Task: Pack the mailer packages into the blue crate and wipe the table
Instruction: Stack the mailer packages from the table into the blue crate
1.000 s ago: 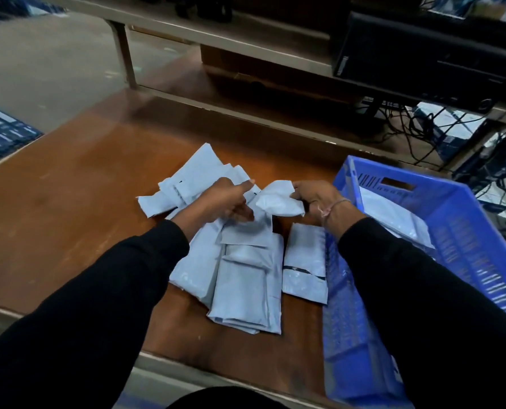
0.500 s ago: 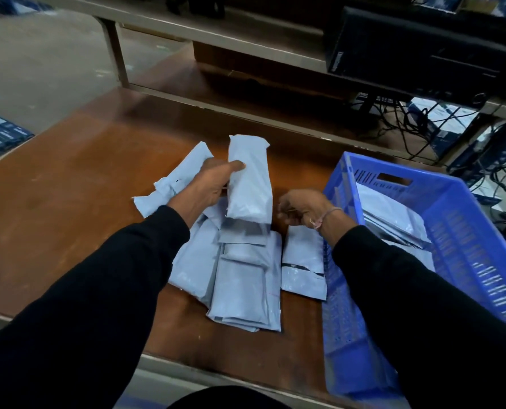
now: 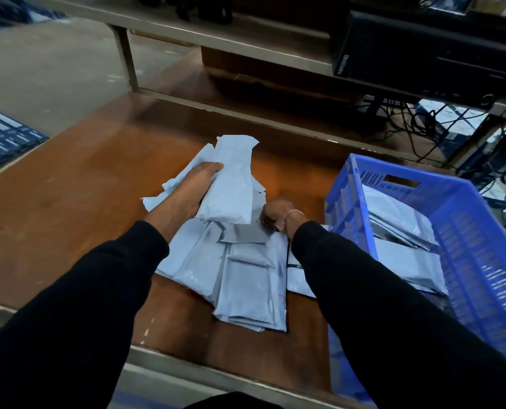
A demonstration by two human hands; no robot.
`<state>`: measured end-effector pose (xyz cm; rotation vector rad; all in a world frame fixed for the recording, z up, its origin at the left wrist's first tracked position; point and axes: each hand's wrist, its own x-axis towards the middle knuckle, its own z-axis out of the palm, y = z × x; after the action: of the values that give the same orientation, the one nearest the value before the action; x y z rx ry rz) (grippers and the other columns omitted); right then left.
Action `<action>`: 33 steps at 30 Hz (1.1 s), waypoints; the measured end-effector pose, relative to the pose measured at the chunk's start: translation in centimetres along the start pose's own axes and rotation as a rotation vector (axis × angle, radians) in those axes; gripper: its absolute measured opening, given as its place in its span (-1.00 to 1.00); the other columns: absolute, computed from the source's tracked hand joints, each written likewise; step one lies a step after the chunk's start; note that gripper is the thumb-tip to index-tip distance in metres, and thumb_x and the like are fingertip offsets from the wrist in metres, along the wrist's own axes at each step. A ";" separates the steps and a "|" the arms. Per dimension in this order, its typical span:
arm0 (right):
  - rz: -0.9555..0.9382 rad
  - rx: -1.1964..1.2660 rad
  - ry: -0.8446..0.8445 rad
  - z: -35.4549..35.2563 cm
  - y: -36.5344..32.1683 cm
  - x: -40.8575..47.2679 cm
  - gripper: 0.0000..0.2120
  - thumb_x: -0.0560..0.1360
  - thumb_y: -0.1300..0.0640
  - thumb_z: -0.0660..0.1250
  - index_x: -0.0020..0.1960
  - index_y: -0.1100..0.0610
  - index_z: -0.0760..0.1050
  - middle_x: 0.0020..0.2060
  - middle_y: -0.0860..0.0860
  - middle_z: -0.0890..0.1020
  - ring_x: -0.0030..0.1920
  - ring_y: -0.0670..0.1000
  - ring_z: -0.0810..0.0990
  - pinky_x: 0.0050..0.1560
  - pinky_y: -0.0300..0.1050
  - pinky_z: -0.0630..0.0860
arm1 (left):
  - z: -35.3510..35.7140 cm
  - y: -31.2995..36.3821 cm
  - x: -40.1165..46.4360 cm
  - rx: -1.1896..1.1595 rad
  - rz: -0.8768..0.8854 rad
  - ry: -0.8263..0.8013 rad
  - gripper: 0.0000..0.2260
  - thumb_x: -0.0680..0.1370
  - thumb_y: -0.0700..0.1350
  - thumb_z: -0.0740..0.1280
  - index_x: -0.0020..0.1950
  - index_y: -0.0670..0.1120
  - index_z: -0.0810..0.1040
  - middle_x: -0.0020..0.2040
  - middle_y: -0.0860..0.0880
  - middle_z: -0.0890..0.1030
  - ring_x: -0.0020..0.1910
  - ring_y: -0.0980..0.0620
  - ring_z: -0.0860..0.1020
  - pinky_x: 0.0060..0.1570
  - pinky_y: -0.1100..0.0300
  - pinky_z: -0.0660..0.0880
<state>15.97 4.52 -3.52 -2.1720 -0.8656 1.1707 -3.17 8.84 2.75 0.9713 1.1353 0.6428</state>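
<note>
A pile of pale blue-grey mailer packages (image 3: 246,278) lies on the brown table (image 3: 69,202) in front of me. My left hand (image 3: 192,193) grips one long mailer (image 3: 231,184) and holds it upright above the pile. My right hand (image 3: 275,215) is down on the pile with its fingers curled at the corner of a darker grey mailer (image 3: 243,236); whether it pinches that mailer is hidden. The blue crate (image 3: 467,231) stands at the right of the pile and holds several mailers (image 3: 405,261).
A metal shelf frame (image 3: 216,39) runs across the back of the table, with a black computer case (image 3: 423,54) on it and tangled cables (image 3: 417,125) below. Printed boxes (image 3: 1,140) lie on the floor at the left. The table's front edge (image 3: 216,370) is near my body.
My left hand has lifted a long mailer off the pile and holds it upright. My right hand let go of it and dropped onto the pile by the grey mailer.
</note>
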 end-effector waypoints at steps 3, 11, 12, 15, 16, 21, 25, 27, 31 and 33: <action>0.031 0.057 0.028 0.0 0.0 0.1 -0.71 0.43 0.40 0.34 -0.46 0.26 0.52 -0.37 0.21 0.58 -0.47 0.14 0.53 -0.35 -0.05 0.53 | 0.0 -0.2 0.3 0.037 0.021 0.047 -0.85 0.63 0.14 0.30 0.05 0.10 0.44 0.02 -0.06 0.62 -0.02 -0.03 0.63 -0.15 0.10 0.55; 0.060 0.203 0.094 1.0 -0.5 -0.4 -0.72 0.54 0.37 0.30 -0.32 0.20 0.40 -0.49 0.11 0.48 -0.67 -0.02 0.42 -0.65 -0.35 0.29 | 0.0 -1.7 0.8 0.083 0.094 0.090 -0.80 0.65 0.12 0.27 0.17 0.04 0.48 0.14 -0.09 0.61 0.15 -0.11 0.60 0.22 -0.06 0.55; 0.044 0.201 0.109 1.0 -0.4 -0.2 -0.73 0.51 0.41 0.28 -0.33 0.21 0.41 -0.44 0.13 0.49 -0.67 0.00 0.43 -0.65 -0.34 0.32 | 0.0 -1.9 0.7 0.088 0.108 0.085 -0.77 0.66 0.11 0.26 0.23 0.02 0.49 0.14 -0.09 0.62 0.15 -0.11 0.60 0.21 -0.06 0.56; -0.076 0.246 0.137 0.3 -0.6 -0.8 -0.79 0.43 0.54 0.23 -0.21 0.27 0.48 -0.28 0.23 0.55 -0.38 0.11 0.56 -0.27 0.13 0.63 | -0.3 -2.5 0.6 0.116 0.124 0.068 -0.71 0.67 0.11 0.24 0.31 0.00 0.48 0.18 -0.08 0.62 0.16 -0.12 0.61 0.25 -0.10 0.56; -0.100 0.230 0.111 0.0 -0.7 -0.5 -0.80 0.45 0.54 0.23 -0.08 0.31 0.54 -0.16 0.27 0.59 -0.25 0.14 0.55 -0.06 0.21 0.63 | -0.5 -2.6 0.7 0.126 0.121 0.065 -0.70 0.66 0.12 0.24 0.33 0.01 0.47 0.19 -0.08 0.61 0.17 -0.13 0.60 0.25 -0.11 0.56; -0.068 0.150 -0.022 -3.5 -0.9 -1.3 -0.62 0.55 0.35 0.26 0.37 0.31 0.48 0.16 0.20 0.58 -0.05 0.09 0.50 -0.09 -0.09 0.49 | 0.2 -2.6 0.7 0.114 0.145 0.063 -0.73 0.69 0.08 0.22 0.31 -0.02 0.46 0.10 -0.03 0.61 0.06 -0.05 0.61 -0.06 0.07 0.57; -0.137 -0.012 0.145 -6.4 -1.6 -2.4 -0.90 0.52 0.26 0.31 -0.16 0.14 0.47 -0.11 0.11 0.56 -0.15 0.11 0.56 -0.27 -0.12 0.54 | 1.4 -2.8 0.8 0.095 0.193 0.046 -0.74 0.70 0.06 0.22 0.30 -0.06 0.48 0.09 -0.02 0.63 0.06 -0.03 0.62 -0.11 0.11 0.54; -0.195 -0.242 0.333 -8.1 -2.5 -3.0 -0.79 0.52 0.22 0.34 -0.29 0.14 0.43 -0.27 0.07 0.52 -0.30 0.06 0.52 -0.45 -0.22 0.35 | 2.1 -2.9 1.0 0.099 0.196 0.033 -0.72 0.70 0.07 0.23 0.32 -0.06 0.48 0.13 -0.04 0.64 0.08 -0.05 0.63 -0.08 0.09 0.56; -0.302 -0.198 0.501 -12.5 -3.1 -5.8 -0.87 0.51 0.19 0.35 -0.08 0.20 0.66 -0.17 0.12 0.69 -0.20 0.08 0.64 -0.28 -0.11 0.61 | 4.1 -3.1 0.8 0.084 0.201 0.032 -0.65 0.68 0.10 0.26 0.38 -0.06 0.49 0.20 -0.04 0.65 0.13 -0.09 0.64 0.02 -0.01 0.61; -0.357 0.051 0.398 -14.7 -2.6 -7.7 -0.81 0.50 0.33 0.29 -0.02 0.20 0.67 -0.17 0.13 0.68 -0.23 0.10 0.64 -0.31 -0.12 0.60 | 5.5 -3.2 0.8 0.064 0.216 0.021 -0.67 0.68 0.06 0.28 0.36 -0.09 0.49 0.16 -0.04 0.66 0.09 -0.05 0.64 -0.07 0.06 0.61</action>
<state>24.65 -1.50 9.53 -2.0029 -0.9751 0.5567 2.10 6.37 0.12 1.1550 1.0830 0.7954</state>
